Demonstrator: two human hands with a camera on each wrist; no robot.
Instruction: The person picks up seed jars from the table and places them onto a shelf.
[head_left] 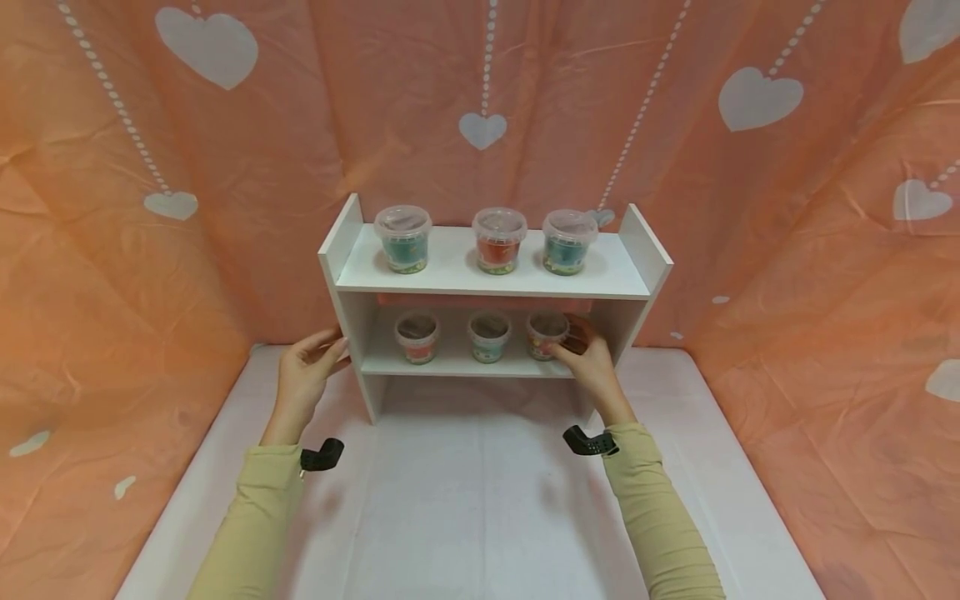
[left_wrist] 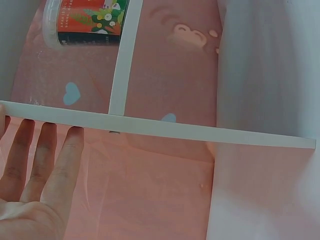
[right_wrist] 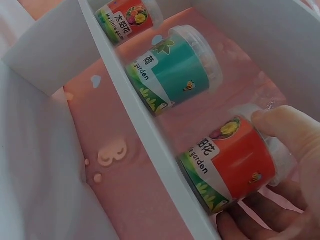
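A white two-tier shelf (head_left: 491, 286) stands on the table against the back cloth. My right hand (head_left: 597, 371) grips a red tub (right_wrist: 240, 160) with a clear lid at the right end of the lower tier, thumb near its lid and fingers round the far side. The tub's base is at the shelf board. To its left stand a teal tub (head_left: 488, 340) and another red tub (head_left: 418, 340). At the shelf's left side panel is my left hand (head_left: 302, 387); in the left wrist view its straight fingers (left_wrist: 62, 165) reach the panel's edge.
On the upper tier are a teal tub (head_left: 406, 246) at left, a red tub (head_left: 498, 247) in the middle and another teal tub (head_left: 566, 248) at right. White cloth (head_left: 427, 500) covers the table. Orange cloth with white hearts (head_left: 482, 131) hangs behind and at both sides.
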